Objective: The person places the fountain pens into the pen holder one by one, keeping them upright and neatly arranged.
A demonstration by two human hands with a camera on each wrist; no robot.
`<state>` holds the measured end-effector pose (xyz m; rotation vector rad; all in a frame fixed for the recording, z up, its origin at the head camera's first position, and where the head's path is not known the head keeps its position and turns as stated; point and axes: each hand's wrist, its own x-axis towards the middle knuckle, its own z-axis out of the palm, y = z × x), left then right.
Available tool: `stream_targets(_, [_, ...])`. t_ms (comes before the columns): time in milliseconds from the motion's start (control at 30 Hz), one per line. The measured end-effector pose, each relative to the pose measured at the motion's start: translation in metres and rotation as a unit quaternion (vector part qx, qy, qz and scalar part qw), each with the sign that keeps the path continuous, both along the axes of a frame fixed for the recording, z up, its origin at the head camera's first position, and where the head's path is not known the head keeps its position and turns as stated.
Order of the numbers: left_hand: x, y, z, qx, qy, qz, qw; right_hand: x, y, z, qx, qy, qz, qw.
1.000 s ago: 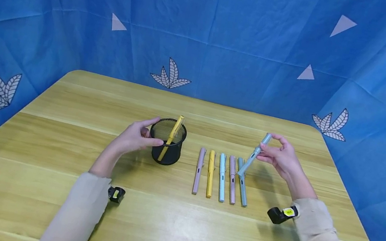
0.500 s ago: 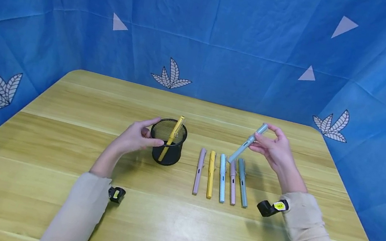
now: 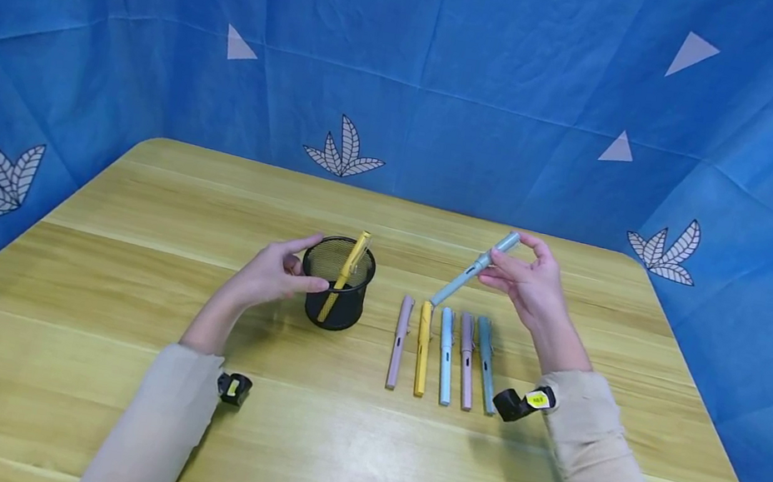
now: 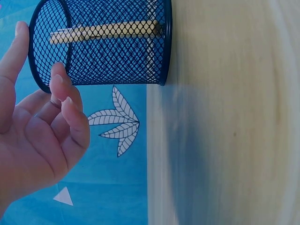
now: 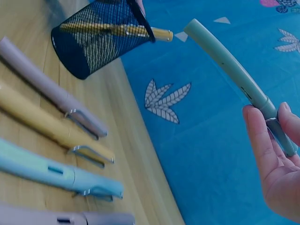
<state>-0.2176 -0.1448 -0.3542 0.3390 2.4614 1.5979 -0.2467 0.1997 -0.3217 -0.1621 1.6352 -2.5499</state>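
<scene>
A black mesh pen holder [image 3: 333, 308] stands upright on the table. My left hand [image 3: 270, 277] grips its rim between thumb and forefinger, the other fingers curled beside the mesh [image 4: 47, 122]. Inside it leans a yellow pen [image 3: 356, 257], its top above the rim. My right hand [image 3: 530, 285] pinches a pale blue-green pen [image 3: 467, 277] near its capped end. That pen is in the air, tilted, its lower end pointing left towards the holder, over the row of pens. In the right wrist view the held pen [image 5: 229, 65] is apart from the holder.
Several capped pens lie side by side right of the holder: a purple pen [image 3: 399, 344], a yellow pen [image 3: 422, 352], a light blue pen [image 3: 445, 357], another purple pen [image 3: 465, 363] and a grey-blue pen [image 3: 485, 366]. A blue curtain [image 3: 503, 82] hangs behind the wooden table [image 3: 320, 467].
My right hand has moved left and slightly away from me with the pale blue-green pen, from above the grey-blue pen to above the yellow one. The left hand and pen holder have stayed put.
</scene>
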Motion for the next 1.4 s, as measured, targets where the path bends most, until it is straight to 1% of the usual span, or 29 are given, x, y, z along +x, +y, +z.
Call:
stream_targets(300, [0.000, 0.001, -0.001, 0.003, -0.004, 0.001, 1.0000, -0.002, -0.023, 0.006, -0.009, 0.022, -0.023, 0.999])
stream_targets(500, [-0.001, 0.000, -0.001, 0.007, -0.007, 0.003, 0.9999, -0.005, -0.040, 0.006, -0.021, 0.033, -0.030, 0.999])
stream_targets(700, [-0.001, 0.000, -0.002, 0.005, -0.007, 0.004, 1.0000, -0.006, -0.057, 0.005, -0.032, 0.041, -0.051, 0.997])
stream_targets(833, [0.000, 0.000, -0.001, 0.004, -0.007, 0.002, 1.0000, -0.007, -0.068, 0.004, -0.022, 0.043, -0.060, 0.997])
stream_targets(1000, [0.000, 0.000, 0.001, 0.005, -0.004, 0.000, 1.0000, -0.008, -0.079, 0.004, 0.000, 0.058, -0.063, 0.996])
stream_targets(1100, [0.000, 0.000, 0.001, 0.007, -0.003, 0.000, 1.0000, -0.008, -0.086, 0.003, 0.023, 0.077, -0.069, 0.994])
stream_targets(1233, [0.001, 0.000, 0.001, 0.009, -0.002, -0.002, 1.0000, -0.007, -0.094, 0.000, 0.061, 0.112, -0.070, 0.989])
stream_targets(1267, [0.001, 0.000, 0.001, 0.009, -0.002, -0.003, 1.0000, -0.016, -0.093, -0.010, 0.052, 0.122, -0.059, 0.989])
stream_targets(1400, [0.001, -0.001, 0.000, 0.010, 0.001, -0.006, 0.9999, -0.015, -0.099, -0.013, 0.086, 0.142, -0.053, 0.985])
